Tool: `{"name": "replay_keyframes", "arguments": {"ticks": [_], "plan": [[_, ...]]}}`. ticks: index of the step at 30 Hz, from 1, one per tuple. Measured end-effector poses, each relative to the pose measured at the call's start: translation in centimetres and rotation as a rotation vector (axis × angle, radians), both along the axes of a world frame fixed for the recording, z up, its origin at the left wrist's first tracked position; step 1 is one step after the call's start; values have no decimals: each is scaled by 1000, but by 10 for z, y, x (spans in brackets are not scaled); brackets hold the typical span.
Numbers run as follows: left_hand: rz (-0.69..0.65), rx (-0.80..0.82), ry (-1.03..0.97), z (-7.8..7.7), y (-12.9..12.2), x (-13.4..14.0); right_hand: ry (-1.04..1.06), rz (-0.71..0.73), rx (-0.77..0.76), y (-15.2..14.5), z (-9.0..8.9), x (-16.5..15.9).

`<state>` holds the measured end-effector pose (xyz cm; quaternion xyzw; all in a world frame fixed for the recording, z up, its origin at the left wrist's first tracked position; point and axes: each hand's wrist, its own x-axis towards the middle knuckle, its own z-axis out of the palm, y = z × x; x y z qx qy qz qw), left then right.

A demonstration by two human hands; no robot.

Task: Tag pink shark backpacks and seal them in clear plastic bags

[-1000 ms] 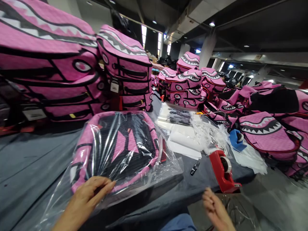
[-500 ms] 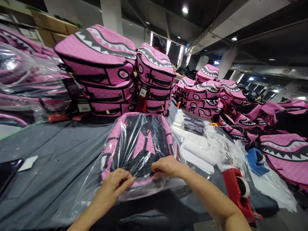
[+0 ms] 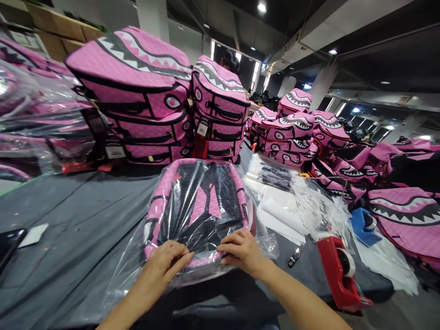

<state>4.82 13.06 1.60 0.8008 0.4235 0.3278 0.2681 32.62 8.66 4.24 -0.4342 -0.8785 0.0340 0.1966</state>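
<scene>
In front of me a pink and black backpack (image 3: 206, 206) lies with its strap side up, inside a clear plastic bag (image 3: 129, 270). The bag's loose film spreads past the backpack on the left and right. My left hand (image 3: 167, 261) pinches the film at the near edge, thumb and forefinger together. At the same edge, a little to the right, my right hand (image 3: 242, 252) is closed on the film, its fingers bent over the backpack's pink border. Both hands partly hide that near border.
Stacked pink shark-mouth backpacks (image 3: 137, 91) stand behind. Bagged ones (image 3: 41, 114) are piled at left. To the right are white sheets (image 3: 282, 211), a red tape dispenser (image 3: 338, 270), a blue tape dispenser (image 3: 362, 227) and a small black object (image 3: 294, 257). A dark device (image 3: 10, 247) lies far left.
My right hand has turned, its wrist and forearm dropping lower, which uncovers the small black object on the table. My left hand stays nearly in place on the bag's edge.
</scene>
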Motion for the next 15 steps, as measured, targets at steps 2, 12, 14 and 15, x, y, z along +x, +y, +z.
{"name": "replay_keyframes", "arguments": {"ticks": [2,12,14,15], "plan": [[24,112,23,-3,-5,-13,74,-43,-24,1,-9,1],[207,5,65,-13,2,-81,525,-181,-103,-34,25,22],[244,39,75,-10,1,-72,579,-500,37,-74,33,63],[263,72,80,-9,0,-67,581,-702,153,-99,34,92]]}}
